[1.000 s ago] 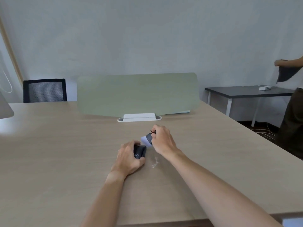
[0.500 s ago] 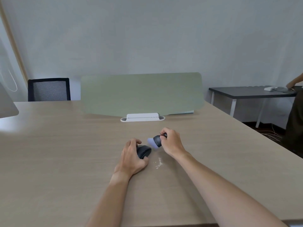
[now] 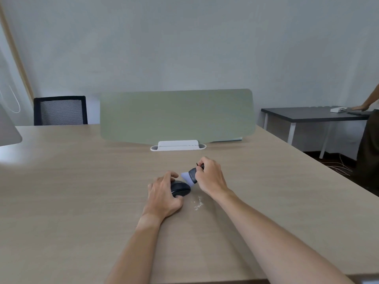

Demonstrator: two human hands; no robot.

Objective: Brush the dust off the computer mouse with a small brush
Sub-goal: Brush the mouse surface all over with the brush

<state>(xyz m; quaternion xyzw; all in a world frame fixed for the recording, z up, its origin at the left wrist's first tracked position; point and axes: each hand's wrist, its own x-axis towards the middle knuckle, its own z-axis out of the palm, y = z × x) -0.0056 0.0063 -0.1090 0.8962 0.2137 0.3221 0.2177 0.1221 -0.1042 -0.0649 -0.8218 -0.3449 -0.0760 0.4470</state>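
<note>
1. Left hand (image 3: 164, 196) is down on the table (image 3: 82, 201), fingers curled over the computer mouse (image 3: 180, 189), thumb tucked against its near side, gripping it in place.
2. The mouse is dark and rounded, sitting flat on the table, its right half showing past the left hand's fingers.
3. Right hand (image 3: 210, 177) is just to the right of the left one, fingers wrapped round the dark handle of the small brush (image 3: 189, 175).
4. The brush points left and a little down, its pale bristles right over the far right edge of the mouse; whether they touch it I cannot tell.
5. White dust (image 3: 198, 203) lies in a little streak on the table, just nearer than the right hand and right of the mouse.
6. Beyond both hands stands a green divider panel (image 3: 176, 115) in a white base (image 3: 178, 145).
7. Far right of the right hand, a dark side table (image 3: 307, 114), with another person's hand resting on it.
</note>
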